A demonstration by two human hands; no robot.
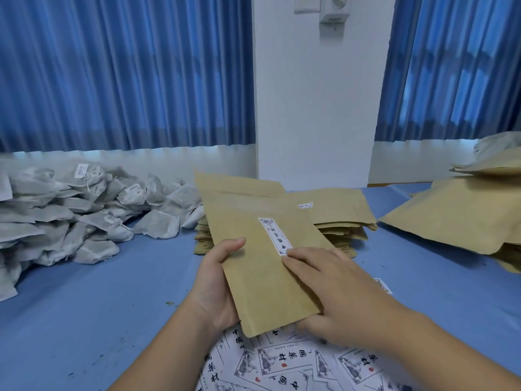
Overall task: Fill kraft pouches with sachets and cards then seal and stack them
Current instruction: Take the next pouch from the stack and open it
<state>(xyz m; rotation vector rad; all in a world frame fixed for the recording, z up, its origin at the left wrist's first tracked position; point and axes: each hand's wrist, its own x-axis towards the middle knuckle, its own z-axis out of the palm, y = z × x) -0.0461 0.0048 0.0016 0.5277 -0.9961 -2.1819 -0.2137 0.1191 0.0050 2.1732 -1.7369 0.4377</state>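
Observation:
A kraft pouch [253,249] with a white label is held tilted above the blue table, its open end pointing away. My left hand [217,280] grips its left edge, thumb on the front. My right hand [335,289] lies on the pouch's right side with the fingers fairly straight, fingertips touching the label's lower end. Printed white cards [282,362] lie scattered below the pouch at the near edge. A heap of grey sachets [84,210] lies at the left. A stack of flat pouches [338,215] sits behind the held one.
A pile of filled kraft pouches [456,215] lies at the right. The table [98,306] is covered in blue cloth. Blue curtains and a white pillar [313,108] stand behind it. One loose card [383,286] lies right of my right hand.

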